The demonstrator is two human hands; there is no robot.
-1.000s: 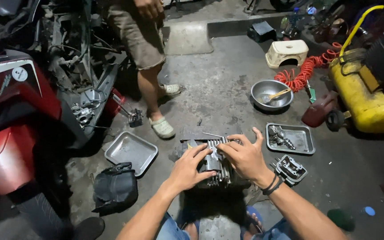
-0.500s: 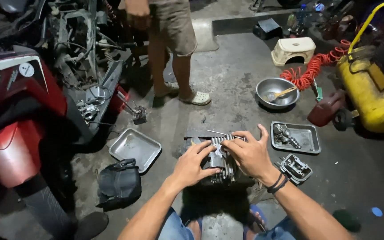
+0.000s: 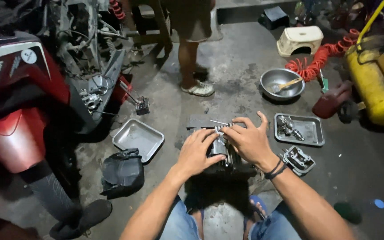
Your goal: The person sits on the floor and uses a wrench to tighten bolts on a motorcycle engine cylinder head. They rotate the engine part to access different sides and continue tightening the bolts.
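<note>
A dark finned engine cylinder [image 3: 221, 153] sits on the concrete floor between my knees. My left hand [image 3: 198, 151] grips its left side, thumb curled under at the front. My right hand [image 3: 247, 140] presses on the top right of it, fingers spread over the fins. A thin metal rod [image 3: 218, 122] sticks out at the cylinder's far edge, just beyond my fingertips. Most of the cylinder is hidden under both hands.
A red motorcycle [image 3: 18, 102] with exposed frame fills the left. An empty metal tray [image 3: 138, 138] and black bag [image 3: 122, 172] lie left; a tray of parts [image 3: 299, 129], an engine part [image 3: 298, 159], bowl [image 3: 282, 83], yellow compressor [image 3: 378, 84] stand right. Another person's legs [image 3: 187, 58] stand ahead.
The other person has stepped farther away toward the back. My hands stay on the cylinder, the right hand shifting slightly over its top. The view has dropped closer.
</note>
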